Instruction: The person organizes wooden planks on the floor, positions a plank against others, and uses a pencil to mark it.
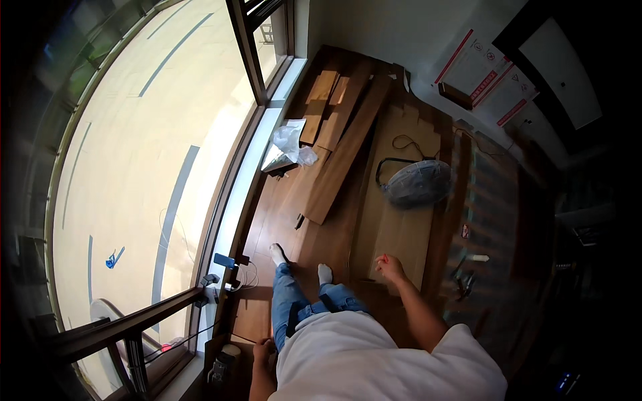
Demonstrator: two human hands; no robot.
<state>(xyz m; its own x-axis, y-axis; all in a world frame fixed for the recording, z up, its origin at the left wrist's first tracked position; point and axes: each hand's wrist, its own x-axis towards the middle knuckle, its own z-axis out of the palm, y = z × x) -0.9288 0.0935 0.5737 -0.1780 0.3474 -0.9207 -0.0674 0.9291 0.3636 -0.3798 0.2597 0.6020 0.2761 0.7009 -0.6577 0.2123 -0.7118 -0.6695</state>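
My right hand is held out over a cardboard sheet, its fingers curled in. A small red spot shows at the fingertips, too small to name. Low by my left hip, my left hand hangs with bent fingers, near a dark jar-like object with a pale top; whether it holds anything is hidden. Ahead of my feet, long brown wooden floor planks lie in a loose stack on the laid wood floor. A small dark tool rests beside the front plank's end.
A black round fan stands on the cardboard. Clear plastic bags lie by the window sill. A blue phone with white cables sits on the sill at left. Scattered tools lie right of the cardboard. An open window frame juts in.
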